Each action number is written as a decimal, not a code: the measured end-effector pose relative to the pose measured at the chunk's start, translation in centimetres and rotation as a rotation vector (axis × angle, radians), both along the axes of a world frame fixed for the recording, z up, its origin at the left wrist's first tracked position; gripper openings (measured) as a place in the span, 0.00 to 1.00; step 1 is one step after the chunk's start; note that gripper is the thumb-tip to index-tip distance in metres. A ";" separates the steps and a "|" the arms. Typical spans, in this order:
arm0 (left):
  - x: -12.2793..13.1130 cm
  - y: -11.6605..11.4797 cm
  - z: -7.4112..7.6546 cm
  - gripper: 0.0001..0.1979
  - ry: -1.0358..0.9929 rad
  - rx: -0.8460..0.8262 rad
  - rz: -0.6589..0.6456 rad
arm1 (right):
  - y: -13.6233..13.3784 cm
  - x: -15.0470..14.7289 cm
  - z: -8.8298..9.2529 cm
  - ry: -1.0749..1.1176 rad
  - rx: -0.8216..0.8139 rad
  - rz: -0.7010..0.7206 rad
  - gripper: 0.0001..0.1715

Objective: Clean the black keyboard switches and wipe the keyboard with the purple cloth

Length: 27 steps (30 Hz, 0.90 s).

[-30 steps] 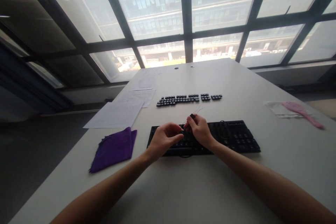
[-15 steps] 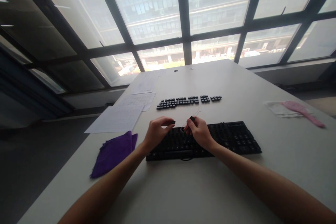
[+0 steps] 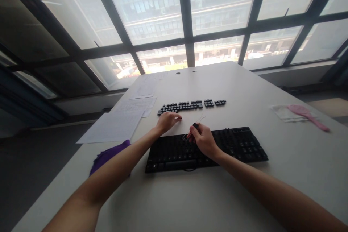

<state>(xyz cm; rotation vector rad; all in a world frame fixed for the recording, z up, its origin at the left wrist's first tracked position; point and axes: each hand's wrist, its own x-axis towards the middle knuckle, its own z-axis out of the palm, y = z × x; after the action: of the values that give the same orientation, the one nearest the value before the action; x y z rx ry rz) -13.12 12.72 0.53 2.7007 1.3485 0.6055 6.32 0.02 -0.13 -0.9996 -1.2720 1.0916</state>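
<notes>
A black keyboard [image 3: 239,145] lies across the white table [image 3: 190,195] in front of me. Beyond it, rows of loose black keycaps [image 3: 190,105] are laid out. My left hand [image 3: 168,120] reaches forward to the near left end of those rows, fingers curled and pinched; what they hold is too small to make out. My right hand [image 3: 202,138] hovers over the keyboard's middle, closed on a thin wire keycap puller [image 3: 193,130] whose loop points down at the keys.
A purple cloth [image 3: 106,156] lies left of the keyboard, partly behind my left forearm. Paper sheets [image 3: 114,125] sit at the far left. A pink brush [image 3: 307,115] on a clear bag rests at the right. Large windows stand beyond the table's far edge.
My left hand left the keyboard with a keycap pinched in it and reached forward to the laid-out rows. My right hand stayed over the keyboard with the puller.
</notes>
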 end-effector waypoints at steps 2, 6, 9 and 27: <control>0.1 0.6 -0.2 0.06 -0.001 0.063 -0.030 | 0.0 0.0 -0.1 -0.001 -0.006 0.010 0.20; 0.5 2.1 -0.2 0.04 0.011 0.133 0.002 | 0.1 0.1 -0.1 -0.004 -0.010 0.027 0.19; 0.9 3.1 -0.2 0.04 0.016 0.127 0.027 | 0.1 0.1 -0.1 -0.009 -0.013 0.020 0.20; 0.3 2.6 1.8 0.05 -0.115 0.125 0.125 | 0.1 0.2 0.2 0.081 -0.008 0.007 0.19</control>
<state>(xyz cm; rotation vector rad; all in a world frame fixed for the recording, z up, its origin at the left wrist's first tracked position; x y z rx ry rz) -12.81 15.33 2.33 2.6424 1.5052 0.8700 6.55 0.10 0.02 -0.9486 -1.2075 1.1318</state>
